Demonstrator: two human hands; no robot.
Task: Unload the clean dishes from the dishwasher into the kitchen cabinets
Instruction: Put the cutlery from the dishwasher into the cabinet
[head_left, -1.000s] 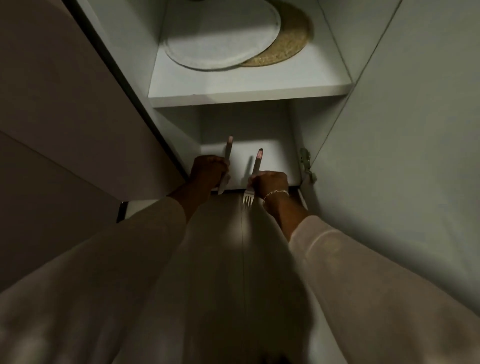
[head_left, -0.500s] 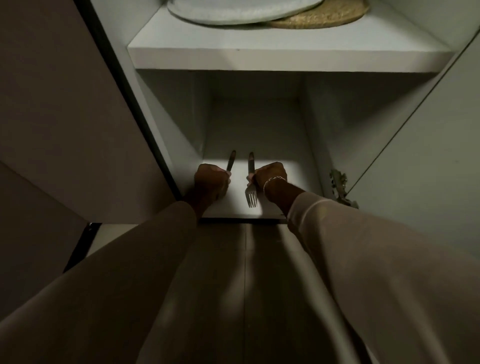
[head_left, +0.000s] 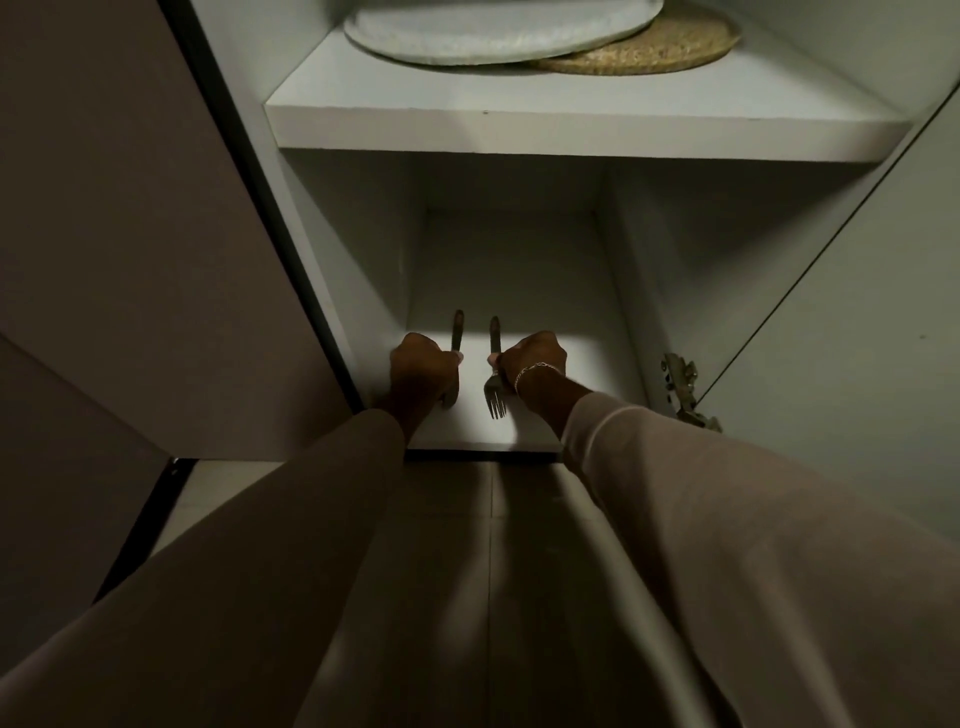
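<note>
Both hands reach into the bottom compartment of an open white cabinet (head_left: 519, 270). My left hand (head_left: 423, 366) is closed around a knife (head_left: 457, 330); its handle points into the cabinet and most of the blade is hidden by the hand. My right hand (head_left: 535, 358), with a thin bracelet on the wrist, holds a fork (head_left: 495, 387) by the middle, tines toward me and handle pointing inward. Both utensils hover just over the lit front part of the bottom shelf (head_left: 478, 431); I cannot tell whether they touch it.
The shelf above (head_left: 571, 135) carries a pale round plate (head_left: 493, 31) lying partly over a woven mat (head_left: 649, 49). The open cabinet door (head_left: 857, 338) stands at the right with a metal hinge (head_left: 680, 384). A dark closed panel (head_left: 130, 260) flanks the left. Tiled floor lies below.
Both hands have pushed the knife and fork further into the bottom compartment, past its front edge. My view has dropped lower and closer to the cabinet.
</note>
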